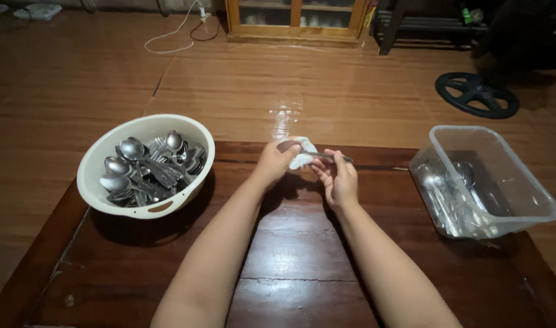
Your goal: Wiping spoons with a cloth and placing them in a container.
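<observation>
Dark polished wooden surface (pixel 302 261), low over a brown floor (pixel 59 91). Left hand (pixel 275 163) is closed around a white cloth (pixel 303 153) bunched over the bowl end of a metal spoon (pixel 326 157); right hand (pixel 339 179) pinches the handle between fingertips, so the spoon lies level at the far edge, steadied at both ends. Cream bowl (pixel 108 200) heaped with spoons and forks (pixel 150 167) sits at the left edge, overhanging slightly. Clear plastic tub (pixel 533 206) with a few utensils (hard to count through the wall) sits at the right edge. Middle of the surface between the forearms carries nothing, giving both hands room to either side.
</observation>
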